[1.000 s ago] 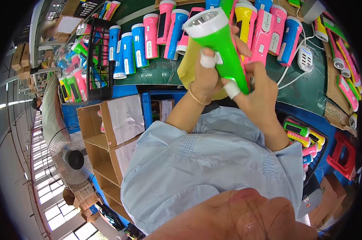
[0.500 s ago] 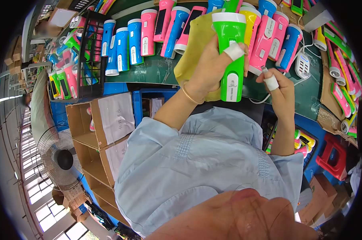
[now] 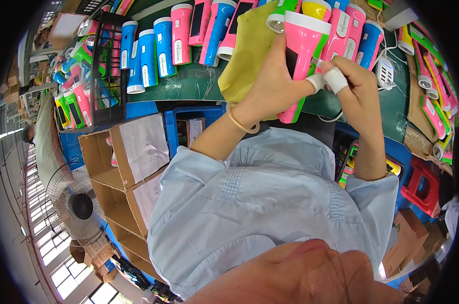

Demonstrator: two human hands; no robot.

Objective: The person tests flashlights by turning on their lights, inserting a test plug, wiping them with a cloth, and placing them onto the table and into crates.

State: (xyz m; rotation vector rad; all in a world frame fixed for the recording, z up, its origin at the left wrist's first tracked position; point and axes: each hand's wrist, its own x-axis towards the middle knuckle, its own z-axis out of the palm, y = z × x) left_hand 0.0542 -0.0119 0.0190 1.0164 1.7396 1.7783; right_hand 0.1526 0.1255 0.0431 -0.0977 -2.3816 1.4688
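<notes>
The pink-and-green flashlight [image 3: 305, 43] is grasped by the left hand [image 3: 275, 86] above the bench's [image 3: 204, 86] near edge. The right hand's [image 3: 355, 83] fingers are curled in at its side; whether anything is pinched there cannot be told. A yellow cloth [image 3: 243, 50] is draped beside the left hand. Blue and pink flashlights [image 3: 163, 45] are lined up farther across. The held piece is not yet set down; how many are finished cannot be judged.
</notes>
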